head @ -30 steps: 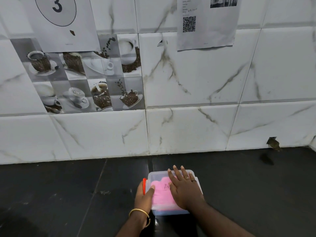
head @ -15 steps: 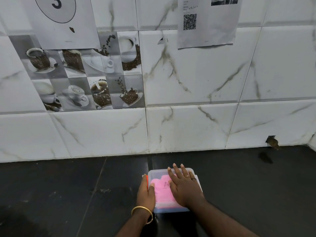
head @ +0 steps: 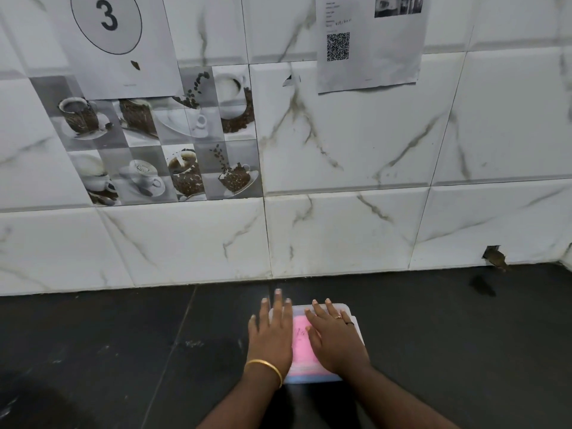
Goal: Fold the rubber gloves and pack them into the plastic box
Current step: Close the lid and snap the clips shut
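A clear plastic box (head: 353,317) with its lid on sits on the dark counter. Pink rubber gloves (head: 301,345) show through the lid between my hands. My left hand (head: 272,332) lies flat over the box's left part, fingers straight and pointing at the wall. My right hand (head: 334,339) presses flat on the lid's right part, fingers spread. Much of the box is hidden under both hands.
The black tiled counter (head: 123,351) stretches to both sides. A white marble-tiled wall (head: 340,230) rises just behind the box. A small dark object (head: 495,258) sits in a chipped tile at the wall's base on the right.
My left hand left the box's left side, where it held the edge, and now lies flat on top of the lid. My right hand stayed on the lid.
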{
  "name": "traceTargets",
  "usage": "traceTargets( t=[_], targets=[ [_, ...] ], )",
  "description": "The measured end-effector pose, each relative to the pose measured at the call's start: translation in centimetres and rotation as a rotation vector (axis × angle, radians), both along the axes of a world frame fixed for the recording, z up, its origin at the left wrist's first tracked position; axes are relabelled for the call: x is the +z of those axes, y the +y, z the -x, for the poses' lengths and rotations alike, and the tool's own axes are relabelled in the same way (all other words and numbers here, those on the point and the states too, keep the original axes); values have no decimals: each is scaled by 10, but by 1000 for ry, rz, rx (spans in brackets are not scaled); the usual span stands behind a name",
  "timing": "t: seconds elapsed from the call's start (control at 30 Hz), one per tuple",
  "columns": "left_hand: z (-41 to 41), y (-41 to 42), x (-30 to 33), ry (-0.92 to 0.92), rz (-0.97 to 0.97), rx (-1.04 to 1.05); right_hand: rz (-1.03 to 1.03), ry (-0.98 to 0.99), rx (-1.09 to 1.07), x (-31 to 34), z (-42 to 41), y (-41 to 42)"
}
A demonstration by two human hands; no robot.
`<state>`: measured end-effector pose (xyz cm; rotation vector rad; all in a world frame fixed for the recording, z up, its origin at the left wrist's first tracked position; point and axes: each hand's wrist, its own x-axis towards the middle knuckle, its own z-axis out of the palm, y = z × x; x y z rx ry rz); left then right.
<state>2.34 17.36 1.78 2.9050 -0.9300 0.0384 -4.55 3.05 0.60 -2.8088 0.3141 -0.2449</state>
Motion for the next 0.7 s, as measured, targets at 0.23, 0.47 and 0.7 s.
traceTargets(
  t=[0.23,0.47,0.7],
  targets=[
    [5,-43,38,319,-79,-161,-400,-512,-215,6,19,-20],
    [2,-66,53,440,-244,-79,-1056,-218,-628,-3,51,-47],
    [2,-72,55,439,-275,-30,-1326,146,-490,-18,71,-56]
  ],
)
